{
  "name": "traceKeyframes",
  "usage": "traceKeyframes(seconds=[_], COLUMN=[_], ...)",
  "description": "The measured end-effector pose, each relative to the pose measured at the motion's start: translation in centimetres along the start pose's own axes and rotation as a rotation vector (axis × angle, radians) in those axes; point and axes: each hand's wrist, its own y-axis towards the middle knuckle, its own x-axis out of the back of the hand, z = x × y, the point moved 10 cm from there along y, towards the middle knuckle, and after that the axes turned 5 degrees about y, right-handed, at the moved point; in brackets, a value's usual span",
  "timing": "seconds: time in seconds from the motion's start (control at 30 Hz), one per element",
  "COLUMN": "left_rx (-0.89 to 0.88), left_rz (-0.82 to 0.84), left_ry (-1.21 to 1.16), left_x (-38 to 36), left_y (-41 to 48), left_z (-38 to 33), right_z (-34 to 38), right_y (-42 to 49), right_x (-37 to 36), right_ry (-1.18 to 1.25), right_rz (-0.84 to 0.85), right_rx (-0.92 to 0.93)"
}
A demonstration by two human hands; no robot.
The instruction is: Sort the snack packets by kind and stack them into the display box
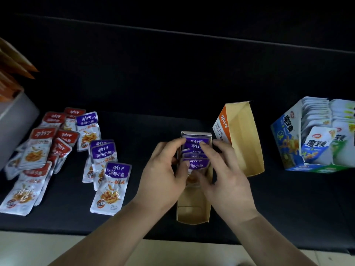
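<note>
left hand: your left hand [163, 169] curls round the left side of the purple packets [196, 145] and grips them, thumb up by the top one.
right hand: your right hand [228, 175] pinches the same stack from the right, fingertips [203, 148] on the packet faces.
purple packets: overlapped in a row inside the display box [193, 215], filling its far half; the lowest one is partly hidden by your fingers.
display box: narrow brown card tray, middle of the surface [153, 89], close to the near edge, long side running away from you; near half shows bare card.
lid: orange-and-white lid [244, 139] stands open just right of the tray, touching it at the far end.
loose purple packets: small pile [107, 166] left of your left hand, apart from it.
red packets: bigger pile [44, 148] further left, towards the left edge.
blue-and-green box: at the right edge [288, 135], packed with white packets.
white tub: at the left edge [13, 120], orange packs sticking out of it.
</note>
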Motion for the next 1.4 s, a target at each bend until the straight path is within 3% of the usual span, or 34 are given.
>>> traceKeyframes(seconds=[0.33,0.53,0.63,0.77,0.87,1.0,1.1,1.2,1.27,1.4], left_rx=[0.185,0.328,0.212,0.252,0.262,0.160,0.068,-0.023,-0.049,-0.065], left_rz=[-0.065,-0.160,-0.212,0.059,0.221,0.072,-0.017,-0.021,-0.067,-0.150], left_ry=[-0.104,-0.025,0.272,0.615,0.667,0.556,0.535,0.453,0.407,0.572], left_x=[2.0,5.6,9.0,10.5,9.8,9.8,10.1,10.9,13.2,17.8], left_y=[-2.9,-6.1,-5.7,-4.7,-4.8,-5.7,-7.1,-7.4,-6.2,-0.7], left_z=[2.7,7.8,9.3,15.1,17.8,16.9,16.3,15.2,14.6,13.8], right_z=[1.4,8.7,12.0,13.5,13.1,12.9,12.2,11.5,11.4,11.7], right_y=[-0.1,1.2,1.3,0.8,-1.2,-3.1,-3.0,-2.6,-1.2,1.0], right_x=[0.6,1.8,-0.5,-6.9,-12.5,-17.6,-18.7,-19.7,-19.4,-19.7], right_ry=[-0.031,0.060,0.255,0.391,0.339,0.095,-0.055,-0.211,-0.193,-0.034], right_rz=[0.018,-0.064,0.015,0.288,0.531,0.768,0.774,0.736,0.683,0.677], right_rx=[-0.026,0.208,0.208,-0.008,-0.135,-0.121,-0.126,-0.021,-0.029,0.015])
